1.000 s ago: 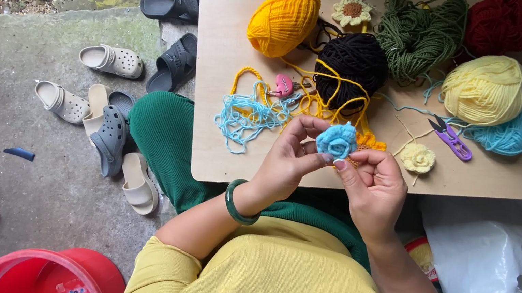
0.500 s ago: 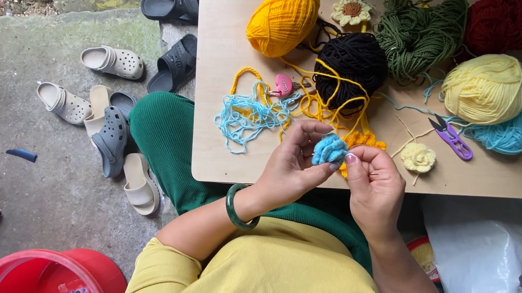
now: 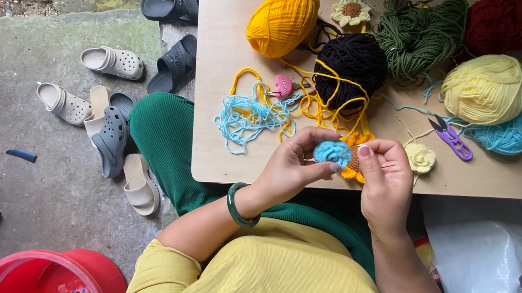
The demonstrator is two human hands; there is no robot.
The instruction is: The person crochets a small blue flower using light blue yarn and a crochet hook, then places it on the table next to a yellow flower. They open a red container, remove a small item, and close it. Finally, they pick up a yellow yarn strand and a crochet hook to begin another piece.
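Note:
A small blue crocheted flower (image 3: pixel 332 152) is pinched between the fingers of my left hand (image 3: pixel 292 166), just above the near edge of the wooden table (image 3: pixel 216 78). My right hand (image 3: pixel 386 179) is closed beside it, fingertips at the flower's right side, holding what looks like a thin needle. An orange crocheted piece (image 3: pixel 355 160) lies right behind the flower. A green bangle (image 3: pixel 238 206) circles my left wrist. Loose light-blue yarn (image 3: pixel 248 116) lies to the left of my hands.
On the table lie balls of orange (image 3: pixel 283 19), black (image 3: pixel 353 60), pale yellow (image 3: pixel 487 87), green (image 3: pixel 422 36) and red yarn (image 3: pixel 500 24), purple snips (image 3: pixel 451 140) and a cream crocheted flower (image 3: pixel 419 158). Several sandals (image 3: pixel 106 123) sit on the concrete floor. A red bucket (image 3: pixel 49 273) stands at the bottom left, a white bag (image 3: pixel 486 256) at the right.
The blue flower has turned in my fingers, from tilted edge-on to its flat face upward. Both hands have stayed at the table's near edge, shifting only slightly.

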